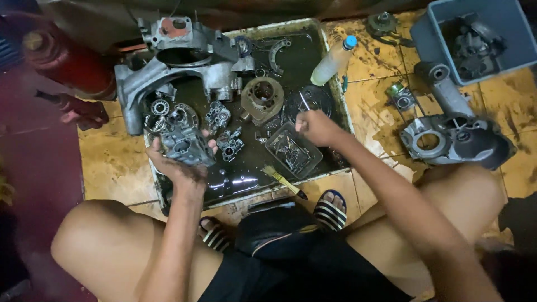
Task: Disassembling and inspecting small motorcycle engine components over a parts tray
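My left hand (182, 165) grips a grey metal carburettor body (186, 145) over the left part of a shallow metal tray (330, 67) filled with dark oily liquid. My right hand (316, 127) is closed on a thin metal tool (304, 100) whose tip points up and away, just above a small clear plastic container (292, 150) holding several small screws and parts. A brush with a yellowish handle (282, 180) lies in the tray near its front edge.
In the tray lie a large grey engine casing (168, 67), a brownish cylinder (262, 98) and several small parts. A clear bottle with a blue cap (334, 59) leans on the tray's right rim. Right of it are an engine cover (453, 137) and a grey bin (475, 39).
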